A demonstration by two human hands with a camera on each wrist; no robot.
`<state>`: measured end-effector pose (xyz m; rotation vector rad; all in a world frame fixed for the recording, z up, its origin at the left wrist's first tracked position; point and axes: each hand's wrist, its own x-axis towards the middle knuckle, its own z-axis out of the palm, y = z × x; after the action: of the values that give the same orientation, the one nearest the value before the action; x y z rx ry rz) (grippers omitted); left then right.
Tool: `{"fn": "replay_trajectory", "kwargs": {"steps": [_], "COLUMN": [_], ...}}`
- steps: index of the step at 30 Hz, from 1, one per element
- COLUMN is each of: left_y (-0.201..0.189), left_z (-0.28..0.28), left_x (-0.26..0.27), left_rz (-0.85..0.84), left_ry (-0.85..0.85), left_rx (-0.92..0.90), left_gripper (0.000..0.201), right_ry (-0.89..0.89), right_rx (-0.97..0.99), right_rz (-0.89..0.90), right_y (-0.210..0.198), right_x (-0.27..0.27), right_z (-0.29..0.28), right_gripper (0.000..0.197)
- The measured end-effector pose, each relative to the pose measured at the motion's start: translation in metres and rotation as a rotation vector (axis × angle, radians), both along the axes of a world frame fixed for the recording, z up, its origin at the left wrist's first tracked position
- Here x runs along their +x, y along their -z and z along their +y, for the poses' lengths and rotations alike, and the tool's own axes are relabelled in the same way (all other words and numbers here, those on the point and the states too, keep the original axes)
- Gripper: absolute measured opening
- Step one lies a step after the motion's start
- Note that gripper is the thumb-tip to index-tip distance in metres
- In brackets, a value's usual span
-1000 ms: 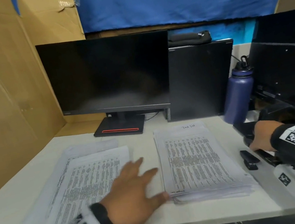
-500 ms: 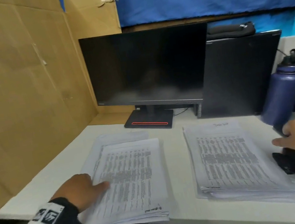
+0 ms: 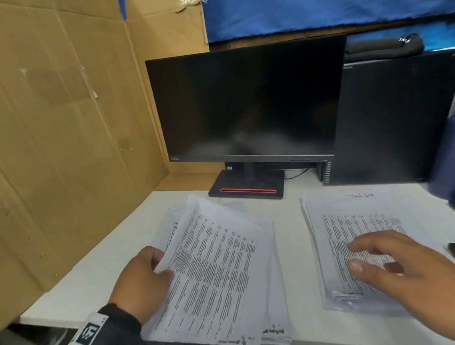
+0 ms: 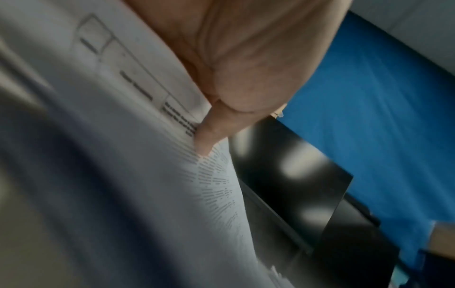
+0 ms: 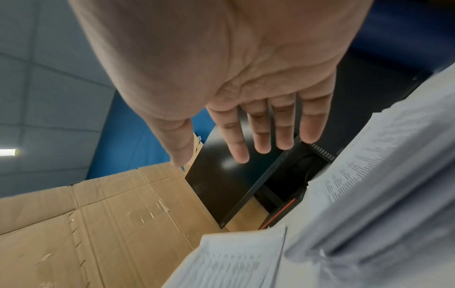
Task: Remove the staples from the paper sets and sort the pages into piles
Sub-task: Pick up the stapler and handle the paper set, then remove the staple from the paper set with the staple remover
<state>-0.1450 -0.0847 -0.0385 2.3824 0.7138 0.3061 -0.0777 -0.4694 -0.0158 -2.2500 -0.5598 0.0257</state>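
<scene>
White paper set point(image 3: 215, 270) lifted at its left edge, pinched by left hand point(image 3: 142, 280); right hand point(image 3: 398, 264) w/ fingers spread flat, above right pile point(image 3: 347, 212) on tabletop point(image 3: 293, 251).

We are seeing two piles of printed pages lying side by side on the desk. The left pile point(image 3: 215, 267) is curling up along its left edge, while the thicker right pile point(image 3: 350, 230) is lying flat.

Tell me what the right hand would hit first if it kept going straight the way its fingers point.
Probably the left paper pile. The right hand hovers open over the right paper stack, fingers aimed left across the bare strip of desk. Its height is unclear; it might pass above.
</scene>
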Motion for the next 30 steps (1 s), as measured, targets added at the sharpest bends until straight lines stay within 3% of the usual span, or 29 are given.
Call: {"fn": "replay_trajectory", "kwargs": {"steps": [2, 5, 8, 10, 13, 17, 18, 21, 24, 28, 30], "left_y": [-0.003, -0.001, 0.003, 0.006, 0.011, 0.007, 0.004, -0.010, -0.032, -0.066, -0.073], "left_z": [-0.005, -0.014, -0.021, -0.024, -0.024, -0.028, -0.030, -0.035, -0.042, -0.056, -0.067], "left_x": [0.001, 0.002, 0.006, 0.009, 0.008, 0.004, 0.002, -0.002, -0.007, -0.016, -0.018], "left_rz": [-0.051, 0.067, 0.217, 0.279, 0.183, 0.068, 0.033, -0.093, -0.174, -0.189, -0.134], "left_ry": [-0.012, 0.016, 0.104, 0.147, 0.066, 0.040, 0.042, 0.054, 0.113, 0.315, 0.393], "left_rx": [-0.082, -0.176, -0.069, 0.006, -0.146, -0.373, -0.414, -0.428, -0.599, -0.761, -0.720], "left_gripper": [0.012, 0.027, 0.014, 0.015, 0.013, 0.019, 0.024, 0.028, 0.025, 0.021, 0.022], "right_ry": [0.017, 0.070, 0.015, 0.014, 0.064, 0.162, 0.159, 0.108, 0.086, 0.304, 0.365], "right_rx": [0.003, 0.044, 0.162, 0.206, 0.221, 0.425, 0.443, 0.484, 0.489, 0.611, 0.703], "right_rz": [0.029, 0.147, 0.377, 0.556, 0.631, 0.810, 0.829, 0.817, 0.682, 0.249, 0.205], "right_y": [0.009, 0.021, 0.033, 0.038, 0.045, 0.047, 0.046, 0.043, 0.025, -0.017, -0.034], "right_x": [0.000, 0.001, -0.003, -0.006, -0.002, 0.000, 0.000, -0.004, -0.012, -0.009, -0.009], "right_z": [-0.001, 0.007, 0.031, 0.054, 0.080, 0.096, 0.097, 0.091, 0.066, 0.027, 0.005], "right_gripper": [0.042, 0.029, 0.062, 0.068, 0.081, 0.050, 0.050, 0.076, 0.109, 0.101, 0.107]}}
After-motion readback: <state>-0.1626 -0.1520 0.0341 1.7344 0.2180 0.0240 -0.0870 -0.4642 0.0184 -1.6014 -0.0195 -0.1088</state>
